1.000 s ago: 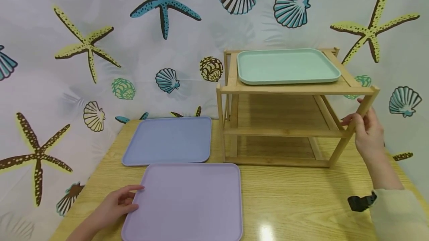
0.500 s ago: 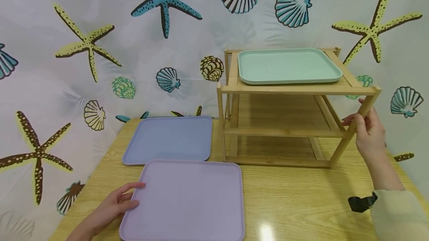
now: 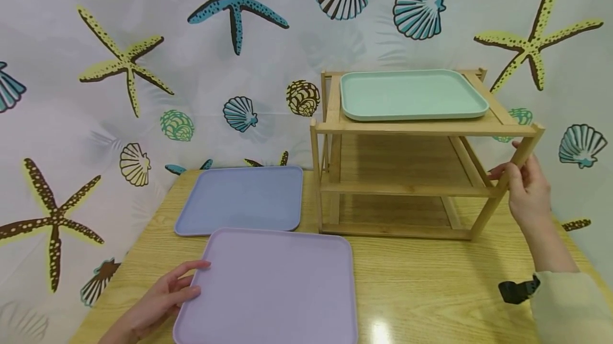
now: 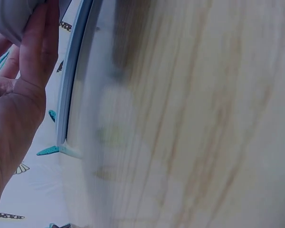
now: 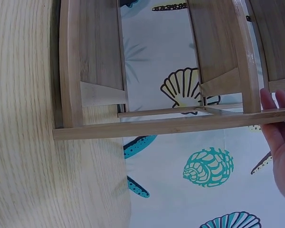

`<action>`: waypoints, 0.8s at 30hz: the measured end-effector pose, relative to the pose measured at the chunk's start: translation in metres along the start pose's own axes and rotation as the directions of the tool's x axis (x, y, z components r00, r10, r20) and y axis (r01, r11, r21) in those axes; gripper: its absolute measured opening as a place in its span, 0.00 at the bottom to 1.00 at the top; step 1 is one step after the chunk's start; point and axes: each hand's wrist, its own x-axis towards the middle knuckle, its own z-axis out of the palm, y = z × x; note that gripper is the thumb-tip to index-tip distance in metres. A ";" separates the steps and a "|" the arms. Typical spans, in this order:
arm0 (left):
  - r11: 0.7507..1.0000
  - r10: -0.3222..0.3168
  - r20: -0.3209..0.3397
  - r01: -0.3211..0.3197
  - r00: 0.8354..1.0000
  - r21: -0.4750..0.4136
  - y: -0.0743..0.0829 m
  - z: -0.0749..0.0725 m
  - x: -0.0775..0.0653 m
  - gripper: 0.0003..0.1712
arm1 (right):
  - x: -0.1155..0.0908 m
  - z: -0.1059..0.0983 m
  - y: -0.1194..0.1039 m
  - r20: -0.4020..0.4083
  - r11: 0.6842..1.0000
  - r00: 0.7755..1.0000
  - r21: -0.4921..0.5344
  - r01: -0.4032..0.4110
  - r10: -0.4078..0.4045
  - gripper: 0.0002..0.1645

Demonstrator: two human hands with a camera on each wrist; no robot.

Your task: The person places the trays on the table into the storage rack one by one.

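My left hand [image 3: 165, 297] pinches the left rim of a light purple tray [image 3: 275, 291], thumb on top and some fingers underneath. In the left wrist view the purple tray [image 4: 12, 16] is held above the wooden table, with its near end cut off in the head view. At the right, my right hand [image 3: 529, 192] grips the front right post of a three-tier bamboo shelf [image 3: 416, 189]. The right wrist view has fingers [image 5: 274, 135] curled round that post [image 5: 171, 126]. A mint green tray [image 3: 414, 95] lies on the shelf's top tier; the two lower tiers hold nothing.
A blue tray [image 3: 244, 200] lies flat on the wooden table [image 3: 416, 291] left of the shelf, partly overlapped by the purple tray's far edge. Behind the table hangs a white cloth [image 3: 278, 62] printed with starfish and shells.
The purple tray has shifted slightly right and turned a little, its far right corner now lower in view. My left hand moved with it. The right hand and the shelf stayed put.
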 end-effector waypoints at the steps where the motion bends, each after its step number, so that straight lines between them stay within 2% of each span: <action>1: 1.000 0.006 0.004 -0.006 1.000 -0.001 0.000 0.002 0.000 0.27 | 0.000 0.000 0.000 0.003 1.000 1.000 0.001 0.000 0.000 0.25; 9: 0.997 0.069 0.020 -0.069 0.997 -0.033 0.003 0.021 0.005 0.27 | -0.001 -0.002 -0.002 0.024 1.000 1.000 -0.020 0.006 -0.006 0.25; 14: 0.994 0.108 0.009 -0.108 0.994 -0.008 0.008 0.034 0.011 0.27 | -0.001 -0.004 -0.004 0.036 1.000 0.999 -0.013 0.004 -0.003 0.25; 24: 0.986 0.169 -0.003 -0.169 0.986 -0.010 0.026 0.068 0.020 0.27 | 0.001 -0.006 -0.001 0.062 1.000 0.998 -0.008 0.013 -0.012 0.25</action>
